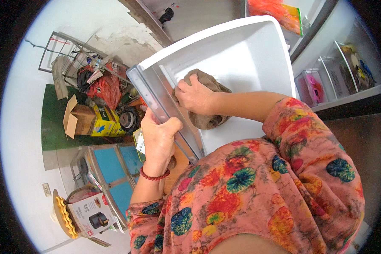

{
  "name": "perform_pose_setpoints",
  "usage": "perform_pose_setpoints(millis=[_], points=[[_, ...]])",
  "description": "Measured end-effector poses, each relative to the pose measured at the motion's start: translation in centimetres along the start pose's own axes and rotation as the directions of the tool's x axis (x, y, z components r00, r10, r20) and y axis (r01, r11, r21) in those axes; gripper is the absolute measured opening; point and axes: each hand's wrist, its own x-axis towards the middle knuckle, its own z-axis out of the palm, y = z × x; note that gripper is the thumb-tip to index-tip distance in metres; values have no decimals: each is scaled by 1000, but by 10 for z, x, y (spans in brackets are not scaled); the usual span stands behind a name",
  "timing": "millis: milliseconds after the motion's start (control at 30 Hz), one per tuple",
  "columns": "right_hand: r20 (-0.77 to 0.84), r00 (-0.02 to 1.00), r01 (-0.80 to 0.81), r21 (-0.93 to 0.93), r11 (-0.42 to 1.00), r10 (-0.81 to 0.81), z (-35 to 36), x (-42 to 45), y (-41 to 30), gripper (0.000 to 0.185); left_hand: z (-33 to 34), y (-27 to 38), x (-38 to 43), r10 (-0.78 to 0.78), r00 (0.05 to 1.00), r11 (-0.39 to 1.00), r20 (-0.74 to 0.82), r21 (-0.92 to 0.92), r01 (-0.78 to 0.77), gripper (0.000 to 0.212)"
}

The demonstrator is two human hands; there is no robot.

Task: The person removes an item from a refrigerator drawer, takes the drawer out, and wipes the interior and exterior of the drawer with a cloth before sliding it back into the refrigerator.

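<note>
A large white plastic drawer (274,66) is tilted in front of my body, its clear plastic front panel (160,100) on the left. My left hand (158,135), with a red bead bracelet (154,175) at the wrist, grips the edge of this panel. Inside the drawer, my right hand (195,96) holds a bunched brown cloth (209,122) close to the panel's inner face. The fingers press into the cloth, and part of it hangs below the hand. Whatever surface of the drawer lies under the cloth is hidden.
At left are an open cardboard box (82,119), a yellow carton (106,122), red plastic bags (106,90) and a wire rack (65,54). Below them stands a blue-panelled cabinet (109,163) near a printed product box (93,216). Shelves with clear bins (311,87) line the right.
</note>
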Motion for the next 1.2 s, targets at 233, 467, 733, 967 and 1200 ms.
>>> perform_pose_setpoints(millis=[233, 467, 733, 967, 1200], points=[[130, 988, -74, -61, 995, 82, 5, -39, 16, 14, -11, -9, 4, -12, 1000, 998, -10, -54, 11, 41], [-187, 972, -112, 148, 983, 139, 5, -20, 0, 17, -2, -3, 9, 51, 997, 996, 53, -71, -47, 39], [80, 983, -176, 148, 973, 166, 9, -14, 9, 10, -1, -2, 17, 12, 991, 998, 135, -57, -5, 29], [110, 981, -175, 154, 972, 160, 4, -24, 28, 10, 4, -1, 18, 52, 995, 998, 88, -45, -48, 46], [306, 866, -417, 7, 909, 395, 10, -61, 56, 7, 2, -1, 24, -4, 993, 1000, 114, 4, 3, 32]])
